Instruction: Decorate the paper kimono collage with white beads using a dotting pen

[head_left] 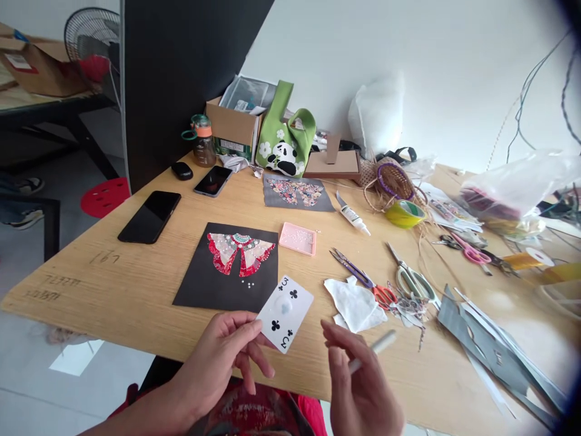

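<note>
- Head view: the left hand (227, 357) pinches a three-of-clubs card (298, 298) bearing a whitish blob (284, 306) above the wooden table (149, 290).
- The right hand (365, 384), thumb and forefinger slightly parted, holds a white stick (385, 343) near the card.
- Beyond the left hand, a red-and-cream fabric piece (220, 245) lies on a black sheet (195, 286), its shape laid out and white beads dotting its surface.
- Work appears well advanced but unfinished: loose beads (247, 283) sit below the fabric; more fill a pink tray (298, 250) alongside.
</note>
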Demonstrator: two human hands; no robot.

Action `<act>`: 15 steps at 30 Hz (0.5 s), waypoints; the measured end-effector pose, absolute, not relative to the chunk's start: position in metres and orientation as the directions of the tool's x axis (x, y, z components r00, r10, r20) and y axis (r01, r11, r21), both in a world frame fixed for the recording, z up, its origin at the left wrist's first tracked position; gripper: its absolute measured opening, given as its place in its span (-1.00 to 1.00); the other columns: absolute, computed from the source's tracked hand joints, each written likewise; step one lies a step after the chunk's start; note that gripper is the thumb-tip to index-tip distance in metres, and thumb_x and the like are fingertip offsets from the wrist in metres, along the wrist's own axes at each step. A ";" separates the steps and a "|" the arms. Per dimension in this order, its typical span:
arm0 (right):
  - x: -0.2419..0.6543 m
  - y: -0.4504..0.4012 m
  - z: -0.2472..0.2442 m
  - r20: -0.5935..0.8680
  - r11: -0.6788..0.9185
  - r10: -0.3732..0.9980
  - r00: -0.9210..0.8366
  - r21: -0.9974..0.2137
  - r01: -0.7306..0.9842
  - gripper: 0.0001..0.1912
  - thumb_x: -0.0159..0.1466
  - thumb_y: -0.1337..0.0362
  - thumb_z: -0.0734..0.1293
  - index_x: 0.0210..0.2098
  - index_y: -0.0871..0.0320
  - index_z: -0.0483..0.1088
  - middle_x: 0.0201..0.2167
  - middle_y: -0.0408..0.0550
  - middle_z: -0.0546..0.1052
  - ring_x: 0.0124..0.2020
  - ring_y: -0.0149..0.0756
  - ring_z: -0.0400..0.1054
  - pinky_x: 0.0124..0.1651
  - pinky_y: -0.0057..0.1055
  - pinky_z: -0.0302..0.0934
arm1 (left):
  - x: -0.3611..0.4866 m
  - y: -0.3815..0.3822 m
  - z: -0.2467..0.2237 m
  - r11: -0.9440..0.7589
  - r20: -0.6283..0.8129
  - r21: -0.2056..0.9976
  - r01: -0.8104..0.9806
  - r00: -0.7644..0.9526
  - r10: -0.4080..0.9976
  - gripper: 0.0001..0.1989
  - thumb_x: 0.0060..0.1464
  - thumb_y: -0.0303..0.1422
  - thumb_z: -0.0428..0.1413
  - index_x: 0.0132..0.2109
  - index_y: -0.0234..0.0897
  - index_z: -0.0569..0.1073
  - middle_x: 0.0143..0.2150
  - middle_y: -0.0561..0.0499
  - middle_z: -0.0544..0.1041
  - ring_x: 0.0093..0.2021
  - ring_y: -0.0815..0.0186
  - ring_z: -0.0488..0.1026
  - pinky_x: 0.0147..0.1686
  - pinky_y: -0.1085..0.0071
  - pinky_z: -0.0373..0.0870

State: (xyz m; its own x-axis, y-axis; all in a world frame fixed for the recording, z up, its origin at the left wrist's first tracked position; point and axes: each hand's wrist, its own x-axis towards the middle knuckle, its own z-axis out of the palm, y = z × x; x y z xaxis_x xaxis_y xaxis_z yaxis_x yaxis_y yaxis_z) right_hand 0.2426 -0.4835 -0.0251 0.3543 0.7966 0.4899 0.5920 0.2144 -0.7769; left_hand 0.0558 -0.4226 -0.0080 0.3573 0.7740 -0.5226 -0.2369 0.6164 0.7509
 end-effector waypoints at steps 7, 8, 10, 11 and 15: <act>0.213 -0.447 -0.020 -0.087 -0.094 0.969 0.231 -0.995 0.017 -0.54 0.36 -0.10 0.25 -0.39 0.15 0.46 -0.51 -0.12 0.43 -0.44 -0.35 0.29 -0.36 -0.45 0.25 | 0.063 -0.411 -0.004 0.551 -0.452 0.788 -0.273 0.352 0.820 -0.49 -0.12 0.05 0.34 -0.32 -0.33 0.48 -0.41 -0.06 0.54 -0.54 0.28 0.51 -0.76 0.53 0.34; 0.209 -0.443 -0.020 -0.117 -0.114 0.966 0.229 -0.993 -0.028 -0.53 0.34 -0.12 0.27 -0.41 0.15 0.43 -0.52 -0.14 0.40 -0.45 -0.37 0.24 -0.37 -0.46 0.22 | 0.062 -0.409 -0.005 0.542 -0.443 0.799 -0.259 0.355 0.823 -0.49 -0.11 0.06 0.33 -0.33 -0.33 0.48 -0.41 -0.06 0.53 -0.54 0.28 0.50 -0.75 0.53 0.34; 0.203 -0.437 -0.021 -0.159 -0.142 0.961 0.225 -0.986 -0.091 -0.53 0.31 -0.15 0.29 -0.41 0.15 0.39 -0.53 -0.18 0.33 -0.48 -0.40 0.15 -0.41 -0.47 0.15 | 0.060 -0.406 -0.006 0.523 -0.427 0.823 -0.220 0.367 0.826 -0.49 -0.07 0.08 0.30 -0.31 -0.34 0.49 -0.40 -0.07 0.53 -0.52 0.29 0.49 -0.73 0.52 0.36; 0.201 -0.435 -0.021 -0.170 -0.148 0.959 0.227 -0.983 -0.110 -0.52 0.30 -0.16 0.29 -0.42 0.14 0.37 -0.53 -0.19 0.31 -0.49 -0.41 0.12 -0.43 -0.48 0.12 | 0.058 -0.403 -0.006 0.512 -0.418 0.837 -0.194 0.377 0.826 -0.50 -0.04 0.07 0.29 -0.29 -0.34 0.51 -0.39 -0.08 0.53 -0.51 0.29 0.48 -0.72 0.51 0.37; 0.201 -0.431 -0.021 -0.182 -0.159 0.955 0.233 -0.981 -0.115 -0.50 0.29 -0.19 0.29 -0.46 0.12 0.30 -0.55 -0.21 0.27 -0.50 -0.41 0.09 -0.44 -0.48 0.06 | 0.046 -0.389 -0.004 0.404 -0.347 0.909 -0.105 0.348 0.871 -0.50 0.01 0.05 0.27 -0.19 -0.34 0.54 -0.39 -0.05 0.52 -0.46 0.30 0.46 -0.68 0.53 0.36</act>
